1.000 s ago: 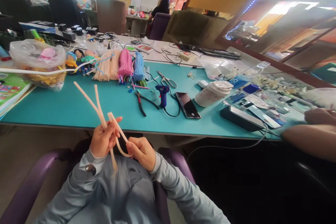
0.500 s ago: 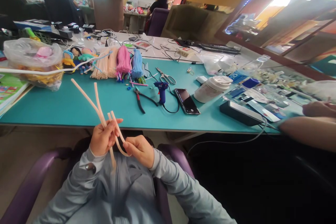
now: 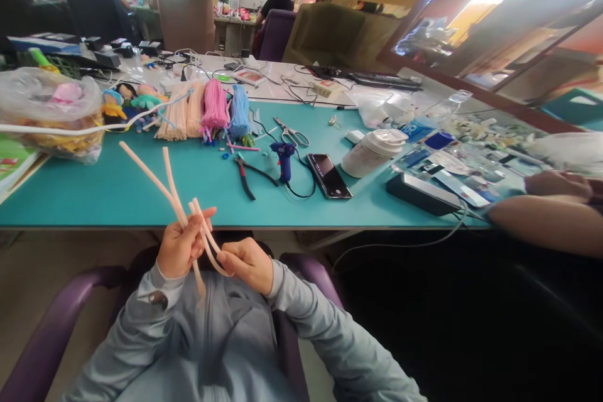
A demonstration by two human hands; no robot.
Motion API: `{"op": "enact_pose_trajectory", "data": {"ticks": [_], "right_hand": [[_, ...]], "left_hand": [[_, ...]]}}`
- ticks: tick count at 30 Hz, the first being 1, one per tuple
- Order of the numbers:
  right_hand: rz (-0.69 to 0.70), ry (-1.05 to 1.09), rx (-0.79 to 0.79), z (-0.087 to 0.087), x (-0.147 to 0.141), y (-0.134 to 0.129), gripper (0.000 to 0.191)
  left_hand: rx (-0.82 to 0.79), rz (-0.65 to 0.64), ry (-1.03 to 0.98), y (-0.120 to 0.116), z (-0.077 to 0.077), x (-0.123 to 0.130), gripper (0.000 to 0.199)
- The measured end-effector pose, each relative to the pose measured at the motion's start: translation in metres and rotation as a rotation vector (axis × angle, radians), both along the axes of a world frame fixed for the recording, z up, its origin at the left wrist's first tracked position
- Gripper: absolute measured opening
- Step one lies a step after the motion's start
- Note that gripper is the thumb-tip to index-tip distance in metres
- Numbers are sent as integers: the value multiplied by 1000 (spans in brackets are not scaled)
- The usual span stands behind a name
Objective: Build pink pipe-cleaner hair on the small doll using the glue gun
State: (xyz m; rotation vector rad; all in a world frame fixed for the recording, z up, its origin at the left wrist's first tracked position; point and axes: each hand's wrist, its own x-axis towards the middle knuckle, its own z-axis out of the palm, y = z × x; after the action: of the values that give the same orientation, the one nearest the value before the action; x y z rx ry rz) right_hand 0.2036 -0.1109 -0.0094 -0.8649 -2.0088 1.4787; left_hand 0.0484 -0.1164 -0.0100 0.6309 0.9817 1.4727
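Several peach fuzzy stems (image 3: 170, 183) are gripped in front of my chest, below the table's front edge. Two of their ends fan out in a V to the upper left, and one piece curves down and round to the right. My left hand (image 3: 181, 246) pinches them where they cross. My right hand (image 3: 249, 265) is closed on the curved piece. On the teal mat (image 3: 141, 201) beyond lie bundles of peach (image 3: 173, 114), pink (image 3: 215, 105) and blue stems (image 3: 240, 112), pliers (image 3: 247, 177) and a blue glue gun (image 3: 284, 160).
Scissors (image 3: 291, 133), a phone (image 3: 328, 176), a white cup (image 3: 373, 152) and a black box (image 3: 423, 193) stand further right. A plastic bag (image 3: 51, 114) and small dolls are at the left. Another person's arm (image 3: 541, 223) rests at the right edge.
The view has shifted slightly, so the table items appear a little further left. Both hands keep their hold on the peach stems, with almost no change in pose.
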Motion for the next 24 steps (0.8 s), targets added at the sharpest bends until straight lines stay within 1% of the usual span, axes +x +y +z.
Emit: {"op": "enact_pose_trajectory", "data": {"ticks": [9,12,15,18,21,22,24], "right_hand": [[37,-13,-29,5,2,1,62],[28,-7,-62,4,1,1,60],[-1,25,-136,0,-2,0,59],[-52,105,-244,-2,-4,0,59],[-52,189,-346,-1,-4,1,59],[-44,225,-374,-1,-3,2,59],[-31,307,-432,-2,-1,4,58]], "left_hand": [[-49,-81,-55,0,6,-3,40],[-48,-94,-79,0,7,-3,38],[-29,-97,-103,0,5,-4,31],[-12,-21,-143,2,4,-6,21],[-63,89,-209,6,8,-8,13],[-97,114,-240,8,10,-9,14],[-176,152,-320,11,17,-11,28]]}}
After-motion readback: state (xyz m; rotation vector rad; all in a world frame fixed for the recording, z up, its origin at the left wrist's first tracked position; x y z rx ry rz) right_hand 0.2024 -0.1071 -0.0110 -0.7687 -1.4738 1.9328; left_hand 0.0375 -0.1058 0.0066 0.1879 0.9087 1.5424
